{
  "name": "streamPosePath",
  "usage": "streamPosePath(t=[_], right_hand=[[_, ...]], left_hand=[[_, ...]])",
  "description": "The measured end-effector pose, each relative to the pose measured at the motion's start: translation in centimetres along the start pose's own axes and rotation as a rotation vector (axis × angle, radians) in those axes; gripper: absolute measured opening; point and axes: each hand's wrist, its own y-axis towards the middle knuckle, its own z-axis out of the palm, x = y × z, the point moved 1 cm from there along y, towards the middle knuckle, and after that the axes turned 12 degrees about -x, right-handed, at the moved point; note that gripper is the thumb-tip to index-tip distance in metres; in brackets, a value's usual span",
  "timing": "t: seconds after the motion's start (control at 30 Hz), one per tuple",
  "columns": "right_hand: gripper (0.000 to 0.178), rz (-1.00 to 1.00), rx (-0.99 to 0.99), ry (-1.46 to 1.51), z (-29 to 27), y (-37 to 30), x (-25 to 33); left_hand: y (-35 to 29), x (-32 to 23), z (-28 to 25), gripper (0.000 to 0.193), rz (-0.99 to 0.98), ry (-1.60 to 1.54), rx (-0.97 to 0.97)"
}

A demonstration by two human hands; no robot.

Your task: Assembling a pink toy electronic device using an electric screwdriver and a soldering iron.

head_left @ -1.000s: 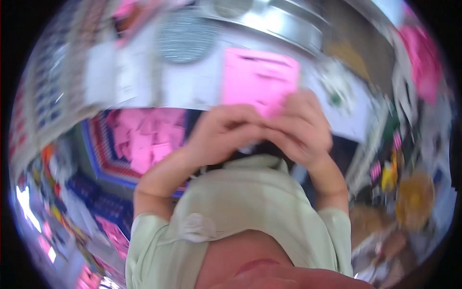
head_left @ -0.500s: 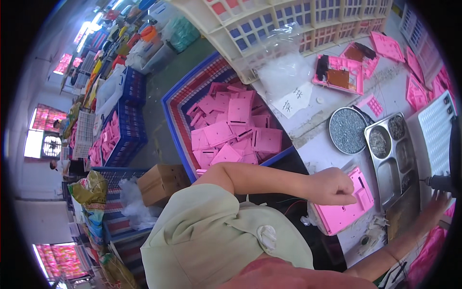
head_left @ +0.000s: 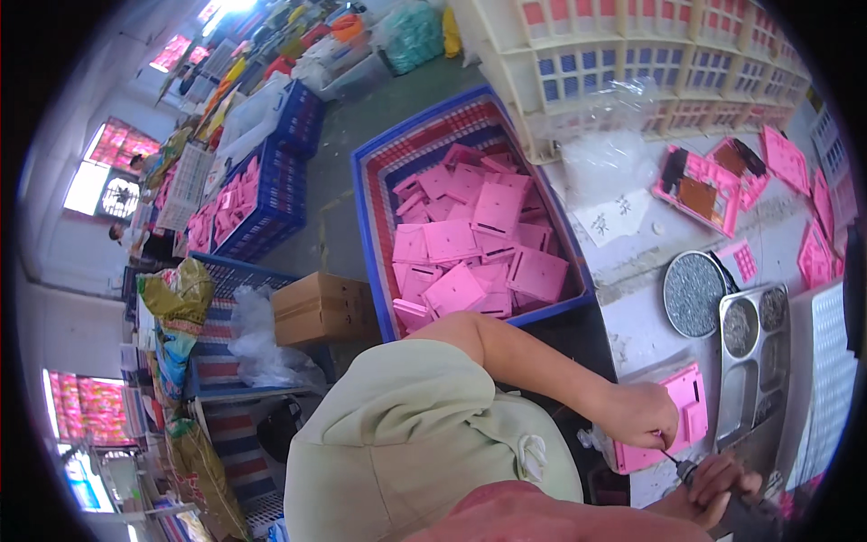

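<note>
A pink plastic casing (head_left: 694, 420) lies on the white bench in front of me, partly covered by my left hand (head_left: 639, 416). The fingertips of that hand are pinched together above the casing, at the tip of a thin bit; anything small between them is hidden. My right hand (head_left: 722, 481) is wrapped around a dark power screwdriver (head_left: 687, 471), its bit pointing left toward the pinched fingers. Beyond the casing stand a round dish (head_left: 666, 294) of small grey metal pieces and a steel compartment tray (head_left: 738, 399) with small metal parts in some hollows.
Left of the bench sits a blue-rimmed crate (head_left: 365, 226) full of pink casings. A cream plastic basket (head_left: 533, 117), a clear plastic bag (head_left: 605, 163) and opened pink casings (head_left: 695, 188) stand or lie toward the back. A cardboard box (head_left: 322, 310) is at the left.
My right hand has come from the far right edge to the casing, bringing the screwdriver. My left fingers have moved to the bit's tip. The whole view has shifted.
</note>
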Motion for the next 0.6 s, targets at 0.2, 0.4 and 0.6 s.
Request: streamPosePath(t=[0.2,0.4,0.6], right_hand=[[0.032,-0.015,0.251,-0.027,-3.9,1.0,0.2],[0.028,-0.078,0.198,0.124,-3.5,1.6,-2.4],[0.031,-0.074,-0.164,-0.077,0.2,-0.6,-0.5]], left_hand=[[-0.6,-0.6,-1.0,0.009,0.049,-0.023,-0.032],[-0.2,-0.1,-2.1,0.007,0.096,0.072,-0.056],[0.1,-0.5,-1.7,0.009,0.277,0.345,-0.038]])
